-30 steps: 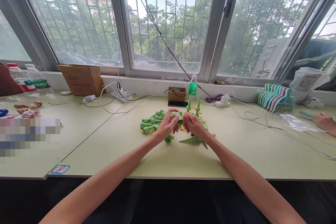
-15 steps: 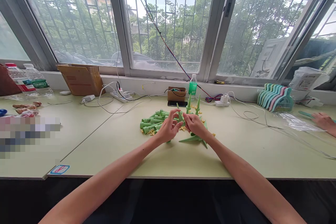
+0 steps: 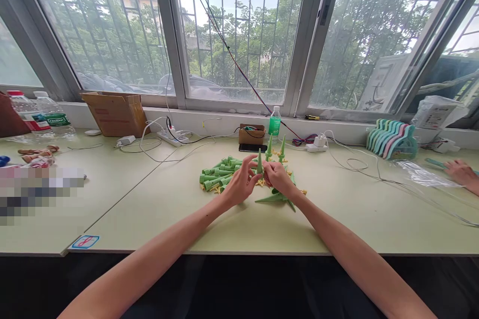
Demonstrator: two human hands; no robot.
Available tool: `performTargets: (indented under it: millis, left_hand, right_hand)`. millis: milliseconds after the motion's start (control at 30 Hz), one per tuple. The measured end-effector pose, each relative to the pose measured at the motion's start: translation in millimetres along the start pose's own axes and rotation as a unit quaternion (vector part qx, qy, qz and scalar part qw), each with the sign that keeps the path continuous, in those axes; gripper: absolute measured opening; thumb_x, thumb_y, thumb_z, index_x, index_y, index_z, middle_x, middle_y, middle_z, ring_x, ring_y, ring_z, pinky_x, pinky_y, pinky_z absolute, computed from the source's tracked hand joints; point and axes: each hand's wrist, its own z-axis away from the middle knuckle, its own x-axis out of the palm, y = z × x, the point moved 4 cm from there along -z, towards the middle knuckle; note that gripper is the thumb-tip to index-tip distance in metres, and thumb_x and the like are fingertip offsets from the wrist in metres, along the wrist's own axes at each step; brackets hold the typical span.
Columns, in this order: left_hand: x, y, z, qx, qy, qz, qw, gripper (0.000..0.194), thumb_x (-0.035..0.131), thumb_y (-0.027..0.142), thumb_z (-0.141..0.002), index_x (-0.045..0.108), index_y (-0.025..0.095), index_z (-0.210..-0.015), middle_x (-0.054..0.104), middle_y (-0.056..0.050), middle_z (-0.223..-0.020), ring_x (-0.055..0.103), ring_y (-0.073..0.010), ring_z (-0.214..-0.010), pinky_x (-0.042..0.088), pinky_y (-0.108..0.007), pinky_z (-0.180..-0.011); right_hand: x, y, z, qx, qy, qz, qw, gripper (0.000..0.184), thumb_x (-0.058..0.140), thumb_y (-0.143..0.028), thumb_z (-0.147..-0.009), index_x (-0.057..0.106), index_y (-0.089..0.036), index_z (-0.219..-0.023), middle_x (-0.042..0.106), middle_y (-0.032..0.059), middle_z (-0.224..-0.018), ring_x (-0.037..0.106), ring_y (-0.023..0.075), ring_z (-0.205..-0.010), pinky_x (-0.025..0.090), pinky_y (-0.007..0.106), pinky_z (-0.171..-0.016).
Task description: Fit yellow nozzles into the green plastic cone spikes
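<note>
In the head view, a green spike [image 3: 259, 162] is held upright, point up, between the two hands above the table [image 3: 149, 219]. Its lower part is gripped by the thumb and bent fingers of the left hand [image 3: 242, 180], which is partly closed. The right hand [image 3: 277, 177] is curled nearly shut, its fingertips brought up to the spike's lower right side; whether anything else is pinched there cannot be told.

To the left of the hands, green tubes [image 3: 215, 178] are heaped, with small yellow pieces [image 3: 215, 190] among them. Two standing spikes [image 3: 269, 148] are seen just behind the right hand, and more green spikes [image 3: 271, 199] are laid flat in front of it. Farther back, a phone [image 3: 253, 148] is placed before a small cardboard box [image 3: 252, 134], beside which a green-labelled bottle [image 3: 274, 123] is stood. At the far right, a flat green object [image 3: 436, 163] is touched by another person's hand [image 3: 463, 173].
</note>
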Motion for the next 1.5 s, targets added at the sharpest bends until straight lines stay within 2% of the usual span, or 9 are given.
performTargets:
  millis: [200, 367, 533, 733, 900, 1267, 1500]
  left_hand:
    - [0.2, -3, -4, -0.055, 0.0, 0.041, 0.998, 0.027, 0.055, 0.042, -0.086, 0.059, 0.019, -0.1, 0.062, -0.003, -0.079, 0.052, -0.0104, -0.056, 0.045, -0.021, -0.054]
    - [-0.1, -9, -6, -0.067, 0.007, 0.074, 0.995, 0.026, 0.054, 0.043, -0.086, 0.059, 0.018, -0.091, 0.06, -0.003, -0.078, 0.056, -0.0116, -0.056, 0.047, -0.023, -0.05]
    - [-0.6, -14, -5, -0.084, 0.017, 0.087, 0.993, 0.023, 0.061, 0.041, -0.081, 0.06, 0.019, -0.086, 0.06, -0.001, -0.075, 0.056, -0.0121, -0.054, 0.047, -0.023, -0.052]
    - [-0.6, -15, -4, -0.096, 0.018, 0.089, 0.991, 0.021, 0.063, 0.037, -0.08, 0.057, 0.019, -0.073, 0.056, 0.001, -0.063, 0.057, -0.0127, -0.052, 0.046, -0.023, -0.052]
    - [0.7, -16, -5, -0.081, 0.004, 0.087, 0.993, 0.027, 0.054, 0.042, -0.085, 0.059, 0.018, -0.075, 0.057, 0.0, -0.065, 0.058, -0.0126, -0.053, 0.048, -0.024, -0.051]
    - [3.8, -25, -6, -0.118, -0.013, 0.168, 0.979, 0.037, 0.058, 0.051, -0.082, 0.052, 0.016, -0.069, 0.046, 0.003, -0.061, 0.058, -0.0124, -0.052, 0.054, -0.027, -0.05]
    - [3.5, -23, -6, -0.142, -0.044, 0.2, 0.969, 0.041, 0.059, 0.054, -0.08, 0.055, 0.014, -0.076, 0.048, 0.003, -0.062, 0.057, -0.0109, -0.053, 0.054, -0.027, -0.053]
  right_hand:
    - [3, 5, -1, 0.006, -0.009, -0.025, 1.0, 0.051, 0.039, -0.059, -0.091, 0.036, -0.021, -0.056, 0.038, -0.0048, -0.042, 0.036, 0.0086, -0.033, 0.033, 0.024, -0.035]
    - [7, 2, 1, 0.004, -0.052, -0.052, 0.997, 0.045, 0.043, -0.059, -0.089, 0.04, -0.022, -0.065, 0.035, -0.0072, -0.045, 0.034, 0.0078, -0.032, 0.03, 0.023, -0.033]
    - [9, 1, 3, 0.015, -0.08, -0.081, 0.993, 0.044, 0.044, -0.059, -0.089, 0.037, -0.022, -0.066, 0.034, -0.0072, -0.048, 0.036, 0.0084, -0.033, 0.031, 0.024, -0.032]
    - [7, 5, 3, 0.008, -0.092, -0.06, 0.994, 0.044, 0.042, -0.06, -0.09, 0.037, -0.023, -0.066, 0.034, -0.0069, -0.049, 0.037, 0.0085, -0.035, 0.03, 0.024, -0.034]
    - [3, 5, 2, -0.016, -0.072, -0.007, 0.997, 0.043, 0.039, -0.057, -0.092, 0.04, -0.022, -0.068, 0.037, -0.0057, -0.049, 0.035, 0.0093, -0.038, 0.032, 0.024, -0.039]
    - [-3, -12, 6, -0.085, -0.051, 0.111, 0.989, 0.038, 0.04, -0.044, -0.094, 0.035, -0.021, -0.064, 0.039, -0.0034, -0.053, 0.035, 0.0119, -0.052, 0.03, 0.024, -0.051]
    - [-4, -11, 5, -0.104, -0.054, 0.119, 0.986, 0.036, 0.041, -0.039, -0.094, 0.03, -0.021, -0.065, 0.035, -0.0042, -0.056, 0.031, 0.0107, -0.053, 0.027, 0.024, -0.051]
